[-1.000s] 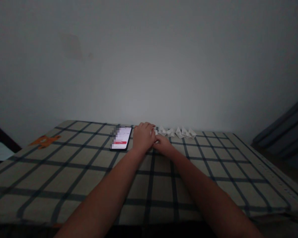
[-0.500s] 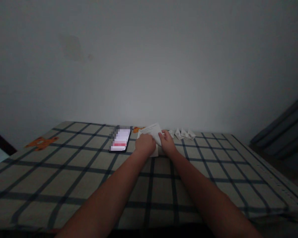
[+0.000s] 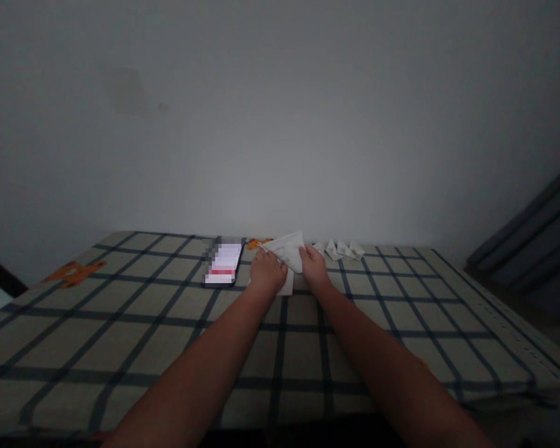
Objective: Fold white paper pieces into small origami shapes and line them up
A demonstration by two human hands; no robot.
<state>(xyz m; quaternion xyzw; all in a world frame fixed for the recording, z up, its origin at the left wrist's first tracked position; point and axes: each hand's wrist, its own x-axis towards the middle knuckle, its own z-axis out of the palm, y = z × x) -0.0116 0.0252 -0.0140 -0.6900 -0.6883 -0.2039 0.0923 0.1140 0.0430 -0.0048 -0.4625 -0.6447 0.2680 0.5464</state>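
A folded white sheet of paper [image 3: 289,247] is tilted up between my two hands at the far part of the bed. My left hand [image 3: 267,271] grips its lower left side, fingers curled over the edge. At the right side, my right hand [image 3: 313,264] pinches the sheet with the thumb on the near face. Beneath them another flat white paper [image 3: 287,287] lies on the checked cloth, partly covered by my left hand. Several small folded paper pieces [image 3: 343,250] stand in a row to the right of my right hand.
A phone [image 3: 223,262] with a lit screen lies left of my hands. The checked cloth [image 3: 168,336] has orange bear prints [image 3: 74,272]. A grey wall [image 3: 280,124] rises behind the far edge; dark fabric [image 3: 532,224] hangs at the right.
My left hand has loosened from a fist, its fingers now spread more along the paper. The sheet's raised corner has shifted slightly right. The view has moved slightly.
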